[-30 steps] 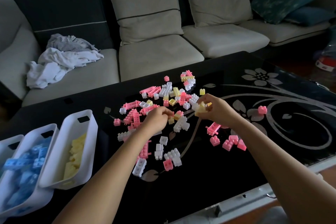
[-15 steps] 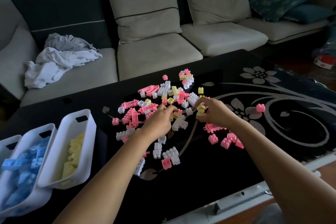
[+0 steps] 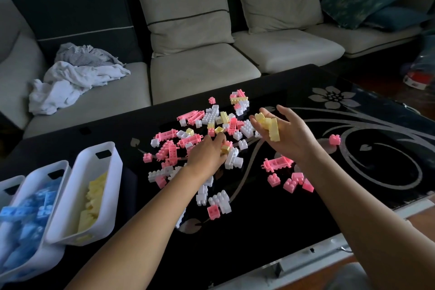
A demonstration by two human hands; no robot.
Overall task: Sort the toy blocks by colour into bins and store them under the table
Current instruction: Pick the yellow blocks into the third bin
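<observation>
A pile of pink, white and yellow toy blocks (image 3: pixel 211 129) lies spread over the black glass table (image 3: pixel 259 238). My left hand (image 3: pixel 207 153) rests palm-down on the pile, its fingers curled round a small yellow block (image 3: pixel 224 149). My right hand (image 3: pixel 289 136) hovers above the pile's right side, turned palm-up, cupping several yellow blocks (image 3: pixel 269 126). At the table's left edge stands a white bin (image 3: pixel 110 172) with yellow blocks inside. Beside it is a second white bin (image 3: pixel 60 169) filled with blue blocks.
A third white bin (image 3: pixel 11 182) shows at the far left edge. A few pink blocks (image 3: pixel 292 180) lie apart on the right, one (image 3: pixel 334 139) further out. Behind the table is a sofa (image 3: pixel 200 73) with cushions and a heap of clothes (image 3: pixel 75 77).
My right hand has lifted off the pile and turned palm-up with the yellow blocks in it. My left hand stays on the pile, now with a yellow block in its fingers.
</observation>
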